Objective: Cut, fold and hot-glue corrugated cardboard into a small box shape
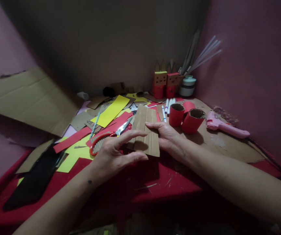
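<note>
A long strip of brown corrugated cardboard (pixel 145 130) lies on the red work surface (pixel 160 182) in the middle. My right hand (pixel 166 137) rests flat on its right edge, thumb laid across it. My left hand (pixel 114 153) hovers at the strip's near left corner, fingers spread and slightly curled, with nothing in it. Just behind my left hand lie red-handled scissors (pixel 106 138) among paper scraps.
Two red-covered cardboard tubes (pixel 186 119) stand right of the strip, a pink glue gun (pixel 225 127) beyond them. Yellow paper (pixel 112 111), red strips and markers (pixel 166 107) litter the back. A big cardboard sheet (pixel 30 98) leans left; decorated boxes (pixel 166 83) fill the corner.
</note>
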`<state>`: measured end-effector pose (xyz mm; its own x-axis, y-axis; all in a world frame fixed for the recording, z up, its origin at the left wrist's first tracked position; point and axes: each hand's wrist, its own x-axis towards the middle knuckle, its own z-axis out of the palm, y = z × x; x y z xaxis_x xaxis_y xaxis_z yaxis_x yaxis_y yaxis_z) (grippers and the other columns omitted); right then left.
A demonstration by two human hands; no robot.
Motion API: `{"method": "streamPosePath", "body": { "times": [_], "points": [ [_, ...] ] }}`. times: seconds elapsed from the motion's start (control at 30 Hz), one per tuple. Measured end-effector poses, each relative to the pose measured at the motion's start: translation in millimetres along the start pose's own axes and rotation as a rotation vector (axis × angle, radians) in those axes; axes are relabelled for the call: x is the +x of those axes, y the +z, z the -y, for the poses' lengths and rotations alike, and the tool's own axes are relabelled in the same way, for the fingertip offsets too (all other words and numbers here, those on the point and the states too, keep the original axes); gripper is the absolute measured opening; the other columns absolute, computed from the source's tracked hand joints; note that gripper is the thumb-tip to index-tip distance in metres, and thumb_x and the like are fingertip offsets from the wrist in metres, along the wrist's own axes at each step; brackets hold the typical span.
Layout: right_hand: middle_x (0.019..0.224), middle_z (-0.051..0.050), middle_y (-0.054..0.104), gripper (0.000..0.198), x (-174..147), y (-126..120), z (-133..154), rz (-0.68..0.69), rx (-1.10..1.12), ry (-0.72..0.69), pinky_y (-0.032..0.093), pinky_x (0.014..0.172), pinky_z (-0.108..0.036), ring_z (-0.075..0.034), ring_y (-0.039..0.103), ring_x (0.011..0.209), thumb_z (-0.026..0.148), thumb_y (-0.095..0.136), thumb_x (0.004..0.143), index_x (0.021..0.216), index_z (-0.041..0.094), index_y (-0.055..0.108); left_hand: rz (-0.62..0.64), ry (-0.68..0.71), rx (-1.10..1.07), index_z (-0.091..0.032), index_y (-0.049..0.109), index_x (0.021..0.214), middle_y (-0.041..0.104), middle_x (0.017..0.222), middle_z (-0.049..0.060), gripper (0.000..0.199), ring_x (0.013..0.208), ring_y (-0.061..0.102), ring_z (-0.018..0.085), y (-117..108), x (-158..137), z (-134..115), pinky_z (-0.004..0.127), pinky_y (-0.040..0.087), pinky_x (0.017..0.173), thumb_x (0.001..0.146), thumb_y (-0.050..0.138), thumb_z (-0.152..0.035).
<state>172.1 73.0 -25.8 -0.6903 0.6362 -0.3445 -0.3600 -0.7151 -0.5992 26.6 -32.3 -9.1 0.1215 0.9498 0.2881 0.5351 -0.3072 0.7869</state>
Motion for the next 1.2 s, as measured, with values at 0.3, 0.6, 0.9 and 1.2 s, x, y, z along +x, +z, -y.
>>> {"method": "streamPosePath", "body": {
  "times": [0.3, 0.6, 0.9, 1.2],
  "points": [
    [0.084, -0.011, 0.069, 0.035, 2.2, -0.8, -0.6, 0.011, 0.048, -0.067, 0.052, 0.085, -0.049, -0.028, 0.066, 0.087, 0.014, 0.057, 0.079, 0.114, 0.012, 0.056, -0.065, -0.002, 0.076, -0.021, 0.070, 0.100, 0.066, 0.071, -0.002, 0.037, 0.053, 0.062, 0.012, 3.6, 1.7, 5.1, 0.020, 0.051, 0.050, 0.068, 0.080, -0.037],
    [0.075, -0.008, 0.069, 0.028, -1.3, 0.3, 0.3, -0.004, 0.141, -0.109, 0.051, 0.088, -0.044, -0.025, 0.066, 0.088, 0.008, 0.058, 0.078, 0.105, 0.010, 0.063, -0.081, -0.011, -0.006, -0.022, 0.070, 0.096, 0.070, 0.069, -0.008, 0.033, 0.053, 0.067, 0.008, 6.0, 1.2, 3.7, 0.010, 0.052, 0.053, 0.065, 0.082, -0.020],
    [0.072, -0.005, 0.069, 0.033, 5.9, -1.4, 1.1, -0.026, 0.104, -0.254, 0.051, 0.085, -0.043, -0.023, 0.066, 0.080, 0.006, 0.062, 0.073, 0.105, 0.012, 0.063, -0.086, 0.008, 0.071, -0.022, 0.069, 0.100, 0.072, 0.079, -0.003, 0.029, 0.063, 0.068, 0.012, 3.7, 1.6, 10.1, 0.018, 0.056, 0.059, 0.072, 0.077, -0.026],
    [0.076, -0.001, 0.071, 0.048, 6.3, -1.1, -5.6, 0.019, 0.054, -0.520, 0.051, 0.082, -0.039, -0.021, 0.067, 0.075, 0.005, 0.065, 0.067, 0.113, 0.018, 0.060, -0.172, -0.108, -0.118, -0.026, 0.057, 0.113, 0.068, 0.102, 0.002, 0.038, 0.094, 0.065, 0.017, 2.8, 8.5, 9.6, 0.025, 0.054, 0.077, 0.078, 0.071, -0.032]
  ]
}}
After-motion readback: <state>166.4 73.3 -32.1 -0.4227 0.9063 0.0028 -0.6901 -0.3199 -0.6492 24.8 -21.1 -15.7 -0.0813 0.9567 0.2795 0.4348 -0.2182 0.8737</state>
